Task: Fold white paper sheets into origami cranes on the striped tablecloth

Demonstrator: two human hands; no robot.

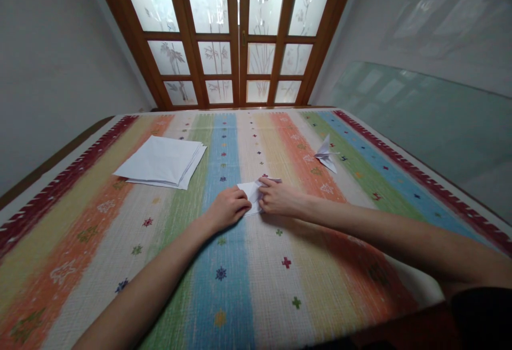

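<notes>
A small piece of folded white paper (248,190) lies on the striped tablecloth in front of me, between my two hands. My left hand (229,207) grips its left edge, fingers curled together at the lower corner. From the right, my right hand (278,197) pinches the paper, with the index finger stretched along the top and the other fingers bent under. Part of the paper is covered by my fingers, so its full shape is hidden. Farther off to the right stands a folded paper crane (327,154), touched by neither hand.
A stack of white paper sheets (160,160) rests at the back left of the table. The tablecloth (224,296) has coloured stripes and small motifs. Beyond the far edge are wooden doors (239,72) with frosted panes. A glass panel (420,120) leans along the right wall.
</notes>
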